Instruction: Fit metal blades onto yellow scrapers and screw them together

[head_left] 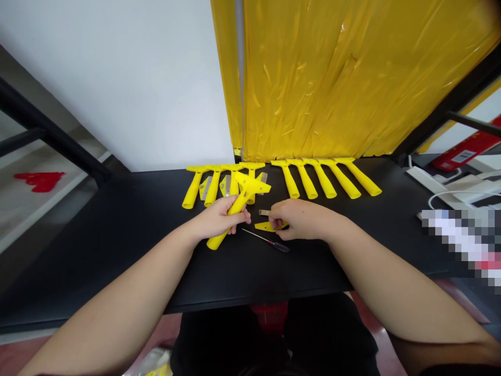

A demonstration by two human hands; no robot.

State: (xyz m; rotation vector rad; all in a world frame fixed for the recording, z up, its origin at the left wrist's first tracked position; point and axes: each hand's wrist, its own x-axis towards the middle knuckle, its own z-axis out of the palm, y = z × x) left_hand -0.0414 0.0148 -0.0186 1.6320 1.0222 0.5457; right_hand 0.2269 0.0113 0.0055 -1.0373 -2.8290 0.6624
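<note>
My left hand [223, 216] is wrapped round the handle of a yellow scraper [230, 214], its wide head tilted up and to the right. My right hand [299, 216] has curled fingers at a flat yellow plate [264, 226] with small holes, low over the table. A small shiny strip, perhaps a blade [263, 212], pokes out beside the right fingers; whether they touch it I cannot tell. Just in front lies a screwdriver [278, 245] with a dark handle, its tip pointing left toward the left hand.
Several yellow scrapers [324, 180] lie in a row at the back right of the black table [129, 235]. More scrapers [191, 190] lie at the back left, with clear-and-yellow pieces [204, 188] between them. White cables and strips [457, 188] sit at the right.
</note>
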